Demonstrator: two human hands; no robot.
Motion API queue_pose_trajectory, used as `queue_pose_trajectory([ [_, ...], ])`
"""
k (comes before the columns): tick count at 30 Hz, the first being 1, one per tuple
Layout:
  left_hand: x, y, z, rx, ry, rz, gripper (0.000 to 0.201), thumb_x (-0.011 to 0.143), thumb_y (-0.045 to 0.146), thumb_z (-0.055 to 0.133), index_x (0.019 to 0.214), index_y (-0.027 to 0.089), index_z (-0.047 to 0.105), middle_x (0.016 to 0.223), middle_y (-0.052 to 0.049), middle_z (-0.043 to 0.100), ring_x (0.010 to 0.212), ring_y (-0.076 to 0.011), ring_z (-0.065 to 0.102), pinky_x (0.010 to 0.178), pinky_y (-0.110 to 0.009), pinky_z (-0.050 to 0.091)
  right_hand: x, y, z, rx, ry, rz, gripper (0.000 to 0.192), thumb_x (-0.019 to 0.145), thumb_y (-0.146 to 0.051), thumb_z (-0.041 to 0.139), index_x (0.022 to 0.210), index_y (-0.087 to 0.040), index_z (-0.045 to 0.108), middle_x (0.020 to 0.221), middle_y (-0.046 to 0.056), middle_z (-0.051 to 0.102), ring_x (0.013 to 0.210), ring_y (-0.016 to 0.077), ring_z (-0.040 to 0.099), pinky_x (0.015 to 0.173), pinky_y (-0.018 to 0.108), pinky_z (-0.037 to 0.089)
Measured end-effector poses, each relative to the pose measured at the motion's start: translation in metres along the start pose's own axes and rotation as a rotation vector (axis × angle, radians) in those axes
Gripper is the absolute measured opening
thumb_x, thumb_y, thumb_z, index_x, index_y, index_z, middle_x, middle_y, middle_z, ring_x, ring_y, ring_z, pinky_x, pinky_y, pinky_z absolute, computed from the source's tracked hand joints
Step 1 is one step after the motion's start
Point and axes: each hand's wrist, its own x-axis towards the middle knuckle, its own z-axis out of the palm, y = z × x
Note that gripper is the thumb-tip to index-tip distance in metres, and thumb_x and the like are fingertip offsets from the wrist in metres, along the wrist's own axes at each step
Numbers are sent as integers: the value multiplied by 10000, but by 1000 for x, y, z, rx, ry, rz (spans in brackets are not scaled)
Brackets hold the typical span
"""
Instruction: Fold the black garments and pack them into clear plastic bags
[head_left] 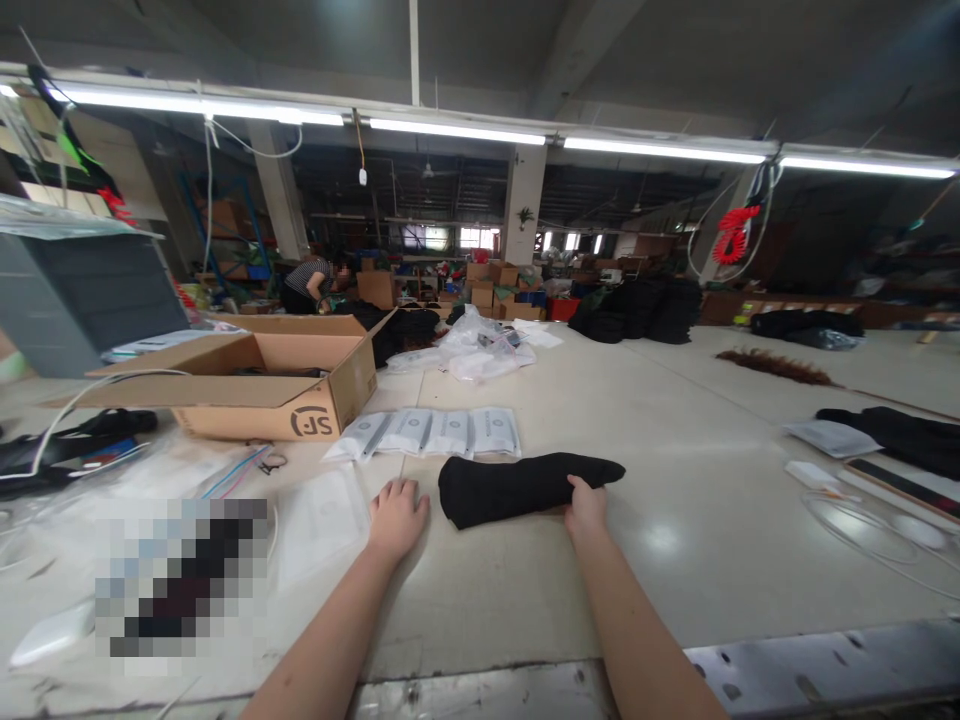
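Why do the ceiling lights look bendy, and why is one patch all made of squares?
Head view: the wide lens curves the light tubes toward the edges; a blocky patch by the left hand is pixelated, hiding what lies there; the lights make a soft glare on the table near the right hand holding the black garment.
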Motion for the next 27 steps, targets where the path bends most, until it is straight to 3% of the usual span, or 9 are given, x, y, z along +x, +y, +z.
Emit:
queue_pose_trajectory([
  [4, 1, 1, -5, -111, 39, -12, 405, 941, 377, 421, 1213, 165, 635, 1261, -140, 643, 1231, -331, 537, 1066, -524, 364, -12, -7, 3, -246, -56, -323, 480, 757, -294, 674, 1203, -122, 628, 1177, 138, 704, 1119, 273, 663, 1038, 422, 494],
  [7, 2, 5, -9, -362, 85, 85, 400, 953, 400, 406, 1165, 164, 650, 1205, -135, 664, 1180, -284, 585, 1067, -461, 410, -38, -14, 7, -476, -212, -563, 547, 820, -423, 644, 1267, -109, 618, 1252, 175, 672, 1226, 310, 598, 1116, 467, 404],
  [10, -1, 13, -9, -769, 16, 178, 516, 952, 544, 409, 1248, 171, 610, 1252, -135, 650, 1158, -257, 614, 1017, -416, 479, -73, -13, 14, -587, -596, -755, 663, 860, -436, 631, 1432, -130, 497, 1411, 172, 574, 1333, 293, 520, 1149, 460, 369],
  [12, -4, 22, -7, -1046, -133, 148, 662, 936, 648, 378, 1384, 180, 512, 1312, -145, 629, 1129, -259, 642, 967, -428, 518, -95, -7, 20, -706, -865, -917, 728, 884, -434, 617, 1516, -151, 389, 1551, 163, 412, 1443, 291, 384, 1189, 486, 303],
  [14, -7, 30, -3, -1202, -246, 75, 763, 899, 685, 446, 1470, 180, 416, 1369, -159, 599, 1167, -271, 634, 974, -427, 520, -111, 1, 26, -893, -1012, -1045, 666, 929, -454, 559, 1510, -165, 408, 1592, 156, 334, 1491, 307, 284, 1206, 542, 237],
  [18, -6, 42, 2, -1235, -261, -115, 872, 764, 515, 748, 1472, 151, 391, 1282, -168, 659, 1122, -282, 663, 978, -423, 526, -117, 14, 34, -1144, -1006, -1101, 557, 1009, -438, 399, 1467, -133, 477, 1583, 171, 338, 1501, 311, 256, 1205, 554, 213],
  [21, 0, 42, 0, -1318, -222, -168, 790, 805, 443, 722, 1468, 178, 383, 1186, -132, 709, 1016, -254, 707, 915, -421, 560, -106, 17, 34, -1205, -897, -1050, 554, 1013, -447, 378, 1466, -146, 484, 1579, 164, 350, 1497, 320, 262, 1197, 547, 225],
  [24, 7, 35, -3, -1383, -144, -142, 683, 869, 415, 659, 1468, 220, 396, 1338, -141, 636, 1115, -247, 675, 932, -385, 553, -97, 19, 31, -1289, -817, -928, 557, 1017, -479, 342, 1447, -171, 517, 1573, 157, 370, 1488, 339, 277, 1168, 542, 268],
  [27, 14, 27, 3, -1355, -92, -112, 709, 843, 317, 688, 1480, 260, 382, 1511, -143, 478, 1171, -248, 648, 972, -383, 535, -96, 22, 30, -1354, -777, -848, 585, 1000, -520, 362, 1442, -173, 527, 1579, 164, 358, 1484, 360, 277, 1153, 544, 279],
])
